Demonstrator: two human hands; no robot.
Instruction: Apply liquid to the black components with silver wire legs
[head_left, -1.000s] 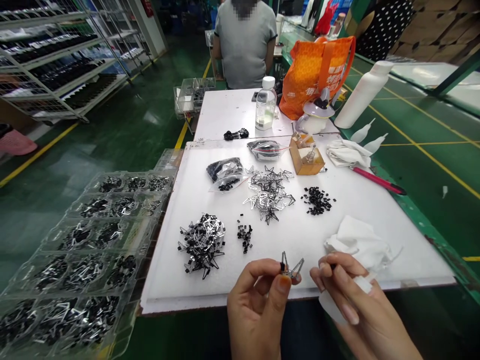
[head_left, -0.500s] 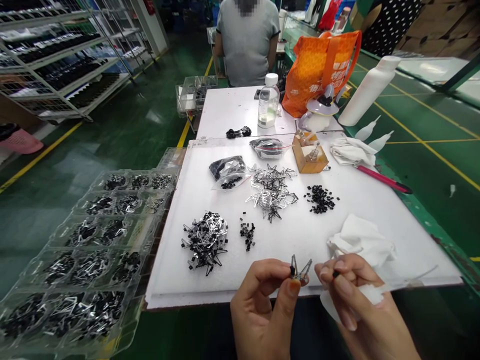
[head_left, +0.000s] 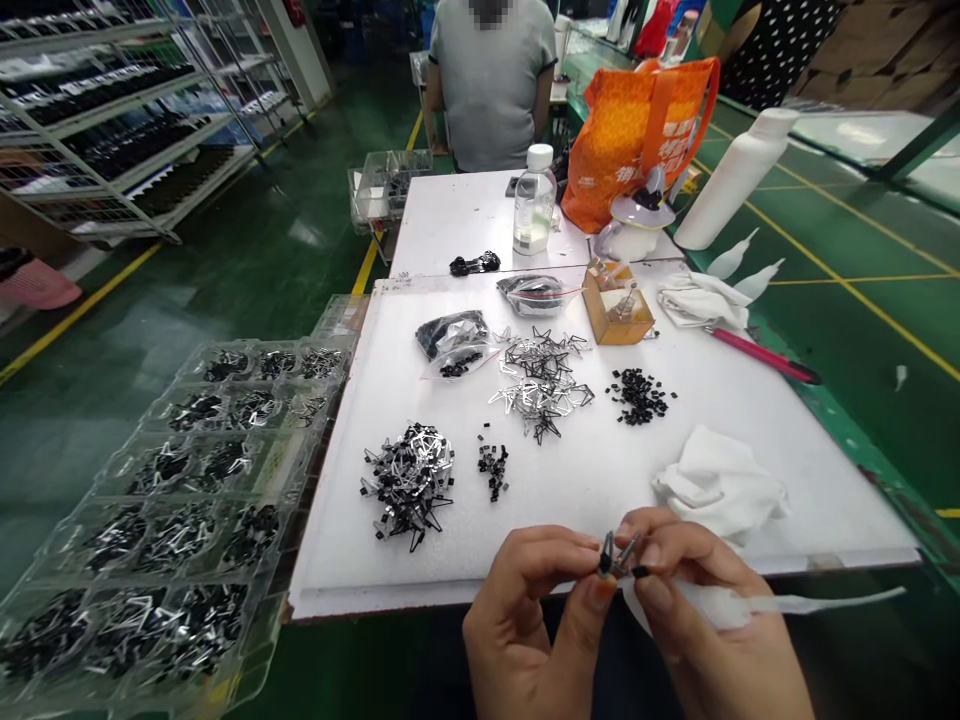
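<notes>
Over the table's front edge, my left hand (head_left: 536, 610) pinches a small V-shaped metal clip (head_left: 613, 556) with a black piece on one leg. Close against it is my right hand (head_left: 697, 600), its thumb and forefinger closed on a small black block (head_left: 641, 572) beside the clip's other leg. Whether block and leg touch, I cannot tell. A strip of white cloth hangs about the right hand's fingers. Beyond the hands lie a few loose black blocks (head_left: 493, 468), a pile of clips with black pieces (head_left: 411, 480) and a heap of bare metal clips (head_left: 544, 380).
More black blocks (head_left: 640, 397) form a pile on the right, behind a crumpled white cloth (head_left: 716, 485). Plastic bags (head_left: 454, 340), a wooden box (head_left: 619, 315) and a bottle (head_left: 534, 205) stand farther back. Left of the table is a compartment tray (head_left: 281, 480). A person (head_left: 491, 85) sits ahead.
My right hand has moved left and up to the clip, bringing the black block beside its leg. My left hand has shifted slightly right, still holding the clip.
</notes>
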